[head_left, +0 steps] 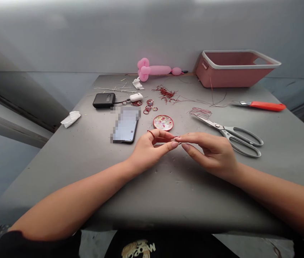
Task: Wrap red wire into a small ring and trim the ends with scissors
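Note:
Fingertips of my left hand [152,145] pinch a small dark-red cord loop [176,139] with a pale spot on it, perhaps a bead; the fingers hide most of it. From the other side, my right hand [211,148] grips the same loop between thumb and fingers. A red cord ring circles a finger of my left hand. Just beyond the hands lies a round red-rimmed dish [163,122] of pale and coloured beads. Several finished-looking red cord rings [148,106] lie behind it, near a heap of red cord pieces [166,92].
Scissors [224,130] lie right, beside a bundle of thin red cord [200,111]. Further back are an orange-handled cutter [265,106] and a pink basket [229,77]. Left are a phone [126,125], a black power bank [103,100] and crumpled tissue [70,119]. A pink balloon [158,70] lies behind.

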A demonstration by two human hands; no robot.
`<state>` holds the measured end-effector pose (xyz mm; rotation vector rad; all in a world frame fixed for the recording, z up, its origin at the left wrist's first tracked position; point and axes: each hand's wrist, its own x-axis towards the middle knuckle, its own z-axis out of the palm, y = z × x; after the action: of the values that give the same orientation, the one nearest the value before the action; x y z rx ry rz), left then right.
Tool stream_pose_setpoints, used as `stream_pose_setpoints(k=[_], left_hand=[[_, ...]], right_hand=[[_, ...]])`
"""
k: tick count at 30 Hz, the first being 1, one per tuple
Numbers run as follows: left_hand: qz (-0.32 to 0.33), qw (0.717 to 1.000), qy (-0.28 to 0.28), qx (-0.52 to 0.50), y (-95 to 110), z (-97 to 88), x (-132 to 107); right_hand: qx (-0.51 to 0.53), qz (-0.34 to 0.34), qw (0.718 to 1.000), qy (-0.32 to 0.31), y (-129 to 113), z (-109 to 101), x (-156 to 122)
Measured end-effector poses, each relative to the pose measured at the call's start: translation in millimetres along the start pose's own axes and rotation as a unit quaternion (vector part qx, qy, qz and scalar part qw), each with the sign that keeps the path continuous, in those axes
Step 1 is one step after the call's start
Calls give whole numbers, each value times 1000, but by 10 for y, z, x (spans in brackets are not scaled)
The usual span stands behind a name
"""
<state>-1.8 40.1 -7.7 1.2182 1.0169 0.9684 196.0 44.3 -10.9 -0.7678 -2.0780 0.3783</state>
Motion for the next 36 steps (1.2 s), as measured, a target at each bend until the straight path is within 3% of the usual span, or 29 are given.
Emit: stream_pose_setpoints(k=[7, 13, 17, 19, 22, 25, 27, 30, 33, 36], left_hand=[[-7, 998, 21, 55, -8, 11, -10], [1, 990, 3, 141, -12, 3, -54], [14, 979, 17, 202, 13, 17, -80], [12, 979, 22, 204, 47, 27, -83], [12, 981, 21, 194, 95, 43, -83], [1, 987, 16, 158, 119, 61, -95], [-17, 994, 6, 103, 120, 80, -118], [-19, 999, -25, 31, 107, 109, -170], [34, 996, -54, 61, 83, 116, -204], [59, 993, -49, 93, 60, 101, -188]], right_hand=[[-162, -134, 978, -3, 40, 3, -15], [-221, -172, 959, -44, 19, -24, -34], [-213, -176, 961, -20, -7, -14, -21], [-161, -129, 978, -5, -29, -7, -13], [-50, 30, 998, -16, -67, -6, 1], [45, 163, 985, -40, -82, -19, 14], [76, 183, 979, -48, -77, -31, 21], [26, 69, 995, -60, -67, -50, 25], [-46, -55, 995, -65, -67, -62, 23], [-73, -88, 991, -66, -75, -75, 29]])
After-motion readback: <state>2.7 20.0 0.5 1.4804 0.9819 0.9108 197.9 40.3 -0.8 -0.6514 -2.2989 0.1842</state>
